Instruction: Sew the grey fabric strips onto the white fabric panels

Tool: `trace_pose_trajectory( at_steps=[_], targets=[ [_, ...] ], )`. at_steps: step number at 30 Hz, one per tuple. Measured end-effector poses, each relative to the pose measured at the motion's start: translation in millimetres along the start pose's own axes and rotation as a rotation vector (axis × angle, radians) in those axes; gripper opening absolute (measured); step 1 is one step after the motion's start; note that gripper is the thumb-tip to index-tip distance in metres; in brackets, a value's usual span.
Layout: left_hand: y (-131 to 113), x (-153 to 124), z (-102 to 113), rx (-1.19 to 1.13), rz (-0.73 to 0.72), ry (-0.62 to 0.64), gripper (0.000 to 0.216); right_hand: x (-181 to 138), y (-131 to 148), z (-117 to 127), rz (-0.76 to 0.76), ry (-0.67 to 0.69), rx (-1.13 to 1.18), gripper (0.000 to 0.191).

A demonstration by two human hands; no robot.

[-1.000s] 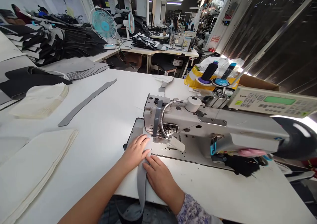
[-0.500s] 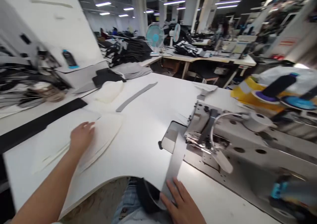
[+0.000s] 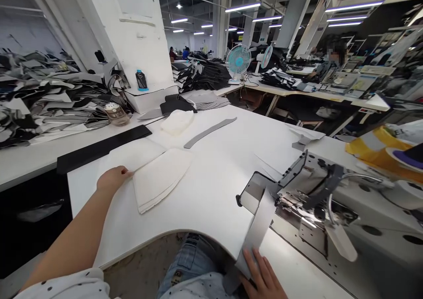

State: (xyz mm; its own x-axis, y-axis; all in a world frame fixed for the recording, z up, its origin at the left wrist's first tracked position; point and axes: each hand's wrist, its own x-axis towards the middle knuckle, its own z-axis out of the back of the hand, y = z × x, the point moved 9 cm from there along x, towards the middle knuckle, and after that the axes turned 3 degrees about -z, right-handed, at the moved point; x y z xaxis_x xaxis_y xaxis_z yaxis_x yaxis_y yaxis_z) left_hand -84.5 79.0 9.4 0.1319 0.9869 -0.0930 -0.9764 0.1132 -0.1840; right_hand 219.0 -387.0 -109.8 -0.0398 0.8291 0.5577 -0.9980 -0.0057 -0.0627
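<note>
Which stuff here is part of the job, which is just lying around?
In play:
- left hand, at the edge of the cream fabric panels
- right hand, holding a grey strip
- sewing machine

Lying about:
- curved grey strip
- white padded piece
- black strip
- blue-capped bottle

Work table point(image 3: 211, 189): sewing machine point(image 3: 317, 202) at right, with a fabric strip point(image 3: 256, 233) lying over the table's near edge just left of the machine; stack of cut panels point(image 3: 158, 180) left of centre, a long straight strip point(image 3: 102, 147) beyond it. Farther on the table, a curved strip point(image 3: 210, 132) lies right of a padded piece point(image 3: 177, 122), so far as the view shows. At far left, a side table point(image 3: 33, 167) bears heaped cut pieces point(image 3: 42, 101) and a box point(image 3: 148, 98) topped by a bottle point(image 3: 142, 80); a fan point(image 3: 238, 60) stands beyond, on a far table point(image 3: 313, 94).
</note>
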Motion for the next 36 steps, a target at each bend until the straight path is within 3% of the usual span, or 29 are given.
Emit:
trace_pose_trajectory(
  at_steps=[2, 4, 7, 9, 12, 15, 21, 24, 26, 28, 29, 31, 33, 36],
  targets=[
    [-21.6, -12.3, 11.5, 0.065, -0.158, -0.130, 0.041, 0.6, -1.1, 0.6, -0.008, 0.001, 0.005, 0.005],
    [-53.6, -34.7, 9.8, 0.185, -0.368, -0.221, 0.047, 2.5, -2.2, 2.0, -0.001, 0.008, -0.004, 0.006],
    [-97.0, -70.7, -26.5, 0.341, -0.638, -0.130, 0.056, 6.7, -0.9, 6.0, 0.082, 0.031, -0.027, 0.011],
    [-111.7, -86.5, -49.0, 0.374, -0.700, -0.076, 0.046, 9.3, -0.8, 10.6, 0.140, 0.036, -0.035, 0.014],
    [-116.3, -95.3, -67.9, 0.395, -0.666, -0.054, 0.035, 12.0, -3.6, 15.7, 0.169, 0.054, -0.020, 0.019],
    [-115.9, -97.1, -73.8, 0.372, -0.615, -0.018, 0.032, 13.0, -5.9, 15.7, 0.155, 0.090, 0.017, 0.024],
    [-109.4, -86.0, -53.7, 0.223, -0.419, 0.060, 0.030, 16.2, -12.4, 24.7, 0.013, 0.071, 0.163, 0.021],
    [-111.6, -81.7, -40.7, 0.188, -0.312, 0.123, 0.036, 19.4, -24.5, 33.4, -0.122, 0.151, 0.329, 0.024],
    [-138.8, -87.9, -19.2, 0.174, -0.370, -0.059, 0.045, 23.5, -37.2, 37.9, -0.225, 0.221, 0.442, 0.031],
    [-191.0, -114.3, -4.4, 0.142, -0.590, -0.298, 0.046, 32.3, -55.1, 47.9, -0.328, 0.171, 0.513, 0.038],
    [-222.3, -135.1, -7.7, 0.121, -0.744, -0.354, 0.043, 37.6, -66.1, 51.9, -0.387, 0.125, 0.525, 0.039],
    [-284.9, -185.7, -37.8, 0.084, -1.083, -0.264, 0.040, 50.2, -82.6, 56.2, -0.435, 0.044, 0.492, 0.040],
    [-332.6, -240.2, -83.1, 0.093, -1.350, -0.027, 0.045, 63.3, -90.4, 53.1, -0.402, 0.024, 0.363, 0.045],
    [-362.0, -299.7, -138.9, 0.207, -1.493, 0.244, 0.041, 71.4, -96.4, 33.8, -0.353, 0.117, 0.179, 0.043]
  ],
)
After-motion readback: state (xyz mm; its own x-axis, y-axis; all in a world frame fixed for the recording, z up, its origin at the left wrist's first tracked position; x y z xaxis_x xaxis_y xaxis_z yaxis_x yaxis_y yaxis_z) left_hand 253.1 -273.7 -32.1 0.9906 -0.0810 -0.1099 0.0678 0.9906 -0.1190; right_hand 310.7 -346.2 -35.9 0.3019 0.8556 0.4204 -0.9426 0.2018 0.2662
